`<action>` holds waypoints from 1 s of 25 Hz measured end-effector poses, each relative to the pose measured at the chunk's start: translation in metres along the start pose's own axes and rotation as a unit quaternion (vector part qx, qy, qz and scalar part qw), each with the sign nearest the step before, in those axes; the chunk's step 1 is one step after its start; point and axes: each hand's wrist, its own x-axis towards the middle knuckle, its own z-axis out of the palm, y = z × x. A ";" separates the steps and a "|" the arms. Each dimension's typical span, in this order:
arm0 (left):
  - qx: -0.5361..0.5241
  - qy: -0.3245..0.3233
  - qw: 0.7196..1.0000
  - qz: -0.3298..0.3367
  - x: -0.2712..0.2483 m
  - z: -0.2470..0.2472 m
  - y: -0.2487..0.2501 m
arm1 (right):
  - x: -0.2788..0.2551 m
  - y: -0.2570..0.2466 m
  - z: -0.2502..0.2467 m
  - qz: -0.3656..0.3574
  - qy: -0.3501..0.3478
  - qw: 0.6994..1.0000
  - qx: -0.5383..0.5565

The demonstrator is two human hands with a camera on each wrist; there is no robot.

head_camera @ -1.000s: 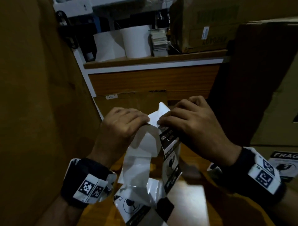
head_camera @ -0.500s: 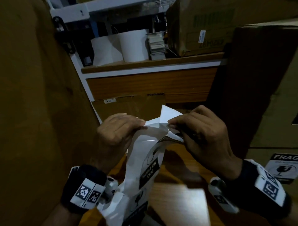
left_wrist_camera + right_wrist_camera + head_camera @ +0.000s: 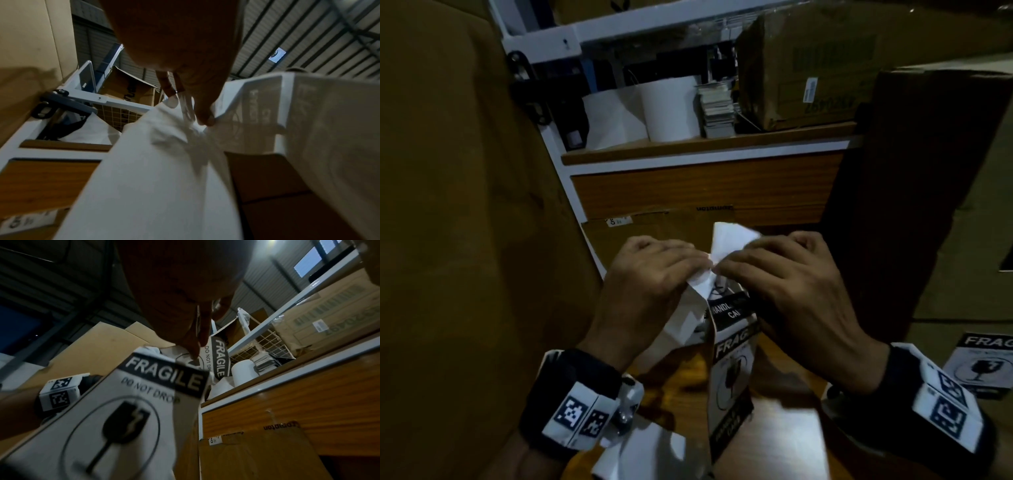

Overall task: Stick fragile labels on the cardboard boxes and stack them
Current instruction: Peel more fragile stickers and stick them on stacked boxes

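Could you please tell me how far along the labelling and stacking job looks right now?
Early on. Done: one fragile label already sits on the box at lower right. In hand: the left hand and right hand pinch the top of a label strip, apparently peeling a label from its backing. Left: sticking that label on and labelling other boxes; how far stacking has got isn't clear.

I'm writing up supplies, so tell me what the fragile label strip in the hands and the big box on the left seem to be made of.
The label strip looks like thin glossy paper with a slick white backing: it creases, curls and catches light where both hands pinch it. The big box looks like matte brown cardboard, dull, with a faint fold line; any corrugation is not visible.
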 end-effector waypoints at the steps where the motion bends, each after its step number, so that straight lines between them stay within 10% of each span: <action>1: -0.001 0.025 1.000 -0.006 -0.003 0.000 -0.001 | -0.002 -0.001 -0.001 0.011 0.006 0.999 0.030; 9: 0.099 0.050 0.993 0.034 -0.018 -0.011 -0.012 | -0.007 0.008 -0.015 0.211 0.188 0.936 0.208; 15: 0.094 0.079 0.988 0.095 -0.025 -0.014 -0.016 | 0.013 0.021 -0.006 0.025 -0.037 0.998 0.035; 25: -0.003 0.091 0.996 0.009 -0.016 -0.004 -0.011 | 0.014 0.015 0.012 -0.087 0.054 0.994 -0.030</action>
